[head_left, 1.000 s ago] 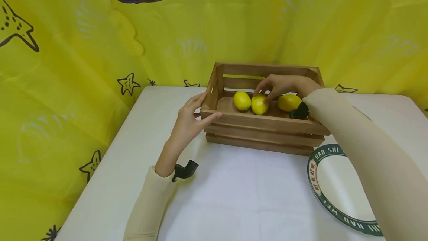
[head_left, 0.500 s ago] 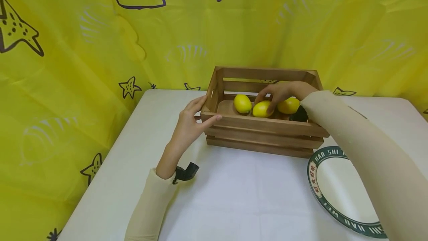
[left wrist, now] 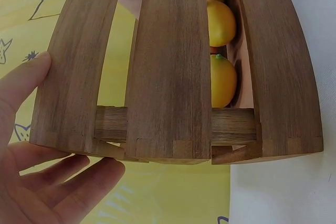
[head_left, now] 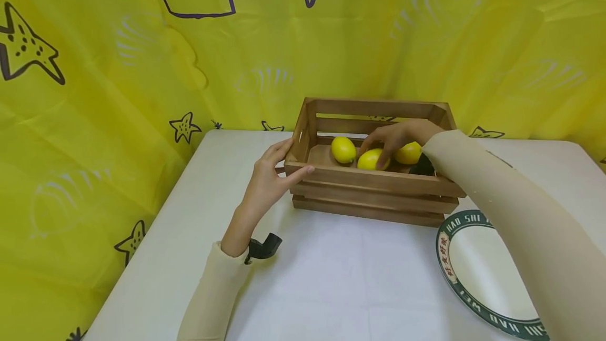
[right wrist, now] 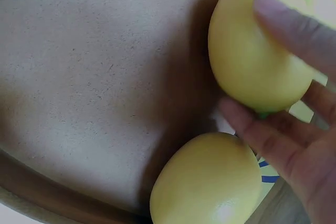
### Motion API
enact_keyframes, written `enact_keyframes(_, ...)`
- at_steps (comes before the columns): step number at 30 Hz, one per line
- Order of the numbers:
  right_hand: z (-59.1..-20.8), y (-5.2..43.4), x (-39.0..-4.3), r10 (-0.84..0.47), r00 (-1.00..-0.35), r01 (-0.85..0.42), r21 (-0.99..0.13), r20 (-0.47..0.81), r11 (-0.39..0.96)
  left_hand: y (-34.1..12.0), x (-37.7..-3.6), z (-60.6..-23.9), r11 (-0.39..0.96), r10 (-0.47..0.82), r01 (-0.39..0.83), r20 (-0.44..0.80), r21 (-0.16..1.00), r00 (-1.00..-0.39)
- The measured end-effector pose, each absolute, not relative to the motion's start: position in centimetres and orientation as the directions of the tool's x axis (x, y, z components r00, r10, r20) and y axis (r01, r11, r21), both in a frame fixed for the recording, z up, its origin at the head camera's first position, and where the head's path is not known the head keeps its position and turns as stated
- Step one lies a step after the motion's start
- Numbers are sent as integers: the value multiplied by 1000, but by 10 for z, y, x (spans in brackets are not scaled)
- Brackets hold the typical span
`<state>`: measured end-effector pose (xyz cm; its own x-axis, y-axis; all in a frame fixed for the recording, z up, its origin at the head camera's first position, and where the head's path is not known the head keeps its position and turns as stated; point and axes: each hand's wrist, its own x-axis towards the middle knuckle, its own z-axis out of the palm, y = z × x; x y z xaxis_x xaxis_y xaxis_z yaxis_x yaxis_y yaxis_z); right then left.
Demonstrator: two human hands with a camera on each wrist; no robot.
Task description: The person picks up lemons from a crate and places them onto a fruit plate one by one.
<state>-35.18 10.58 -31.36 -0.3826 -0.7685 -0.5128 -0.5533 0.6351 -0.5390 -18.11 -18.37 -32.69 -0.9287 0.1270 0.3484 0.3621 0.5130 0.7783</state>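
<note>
A wooden slatted crate (head_left: pixel 369 180) stands at the back of the white table and holds three lemons. My right hand (head_left: pixel 379 147) reaches in from the right and curls over the middle lemon (head_left: pixel 370 161). In the right wrist view its fingers (right wrist: pixel 294 24) wrap that lemon (right wrist: pixel 252 56) above the crate floor (right wrist: pixel 79 66). The left lemon (head_left: pixel 343 149) and the right lemon (head_left: pixel 408 152) lie beside it. My left hand (head_left: pixel 286 164) rests against the crate's left end, thumb on the front rim; its thumb (left wrist: pixel 23 77) touches an end slat (left wrist: pixel 168 66).
A white plate with a green lettered rim (head_left: pixel 447 257) lies at the front right, partly under my right sleeve. A yellow patterned cloth (head_left: pixel 142 67) hangs behind and to the left. The table's left edge (head_left: pixel 156 214) runs near my left arm.
The middle lemon has tipped from standing to lying on its side under my right hand, which sank lower in the crate. My left hand has stayed on the crate's end.
</note>
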Motion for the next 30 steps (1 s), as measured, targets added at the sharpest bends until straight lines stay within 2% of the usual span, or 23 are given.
enact_keyframes(6,-310,100,-351,-762,-402,-496,-578,-508,648,-187,-180,-328,517,116,356,348,778,-930)
enact_keyframes(13,-305,99,-352,-745,-456,-469,-580,-486,666,-188,-180,-329,508,107,353,349,786,-931)
enact_keyframes(25,-305,103,-352,-785,-451,-442,-657,-426,611,-186,-181,-331,505,117,362,354,783,-928)
enact_keyframes(30,-301,102,-351,-794,-472,-419,-695,-382,584,-188,-184,-331,513,130,376,363,772,-923)
